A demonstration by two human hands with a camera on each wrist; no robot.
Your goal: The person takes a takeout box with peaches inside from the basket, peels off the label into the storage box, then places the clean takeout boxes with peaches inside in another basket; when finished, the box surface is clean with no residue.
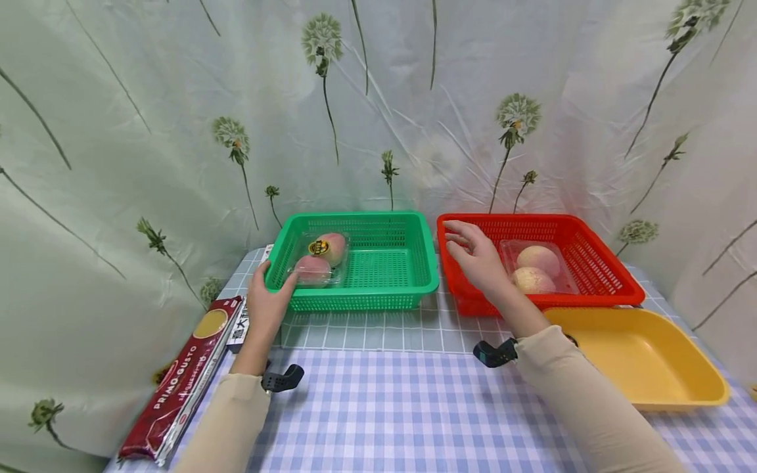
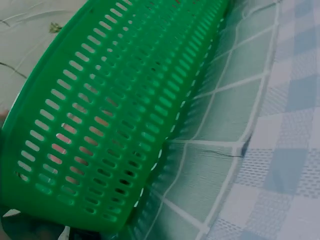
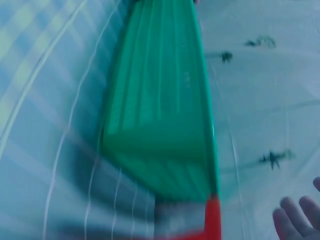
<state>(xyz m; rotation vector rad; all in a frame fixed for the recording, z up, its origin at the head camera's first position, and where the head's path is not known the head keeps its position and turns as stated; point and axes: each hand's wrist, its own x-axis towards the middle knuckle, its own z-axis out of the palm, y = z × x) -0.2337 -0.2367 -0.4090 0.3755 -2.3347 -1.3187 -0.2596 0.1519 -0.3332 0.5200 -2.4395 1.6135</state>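
A green plastic basket (image 1: 390,299) stands at the back, holding a clear pack of two peaches (image 1: 312,269) on its left side. My left hand (image 1: 269,302) grips the basket's front left corner, its thumb at the front rim and its fingers along the left side. In the left wrist view the slotted wall of the green basket (image 2: 110,115) fills much of the picture. My right hand (image 1: 476,256) is over the left part of a red basket (image 1: 591,263), fingers loosely spread and holding nothing. Inside the red basket is a clear pack of two pale peaches (image 1: 538,263).
At the front right, a yellow basin (image 1: 650,355) stands close against the red basket. A dark red Primo Gusto packet (image 1: 183,381) lies along the table's left edge, beside a white packet (image 1: 238,326). Behind the baskets hangs a dandelion-print curtain (image 1: 402,118). A checked cloth (image 1: 390,407) covers the front.
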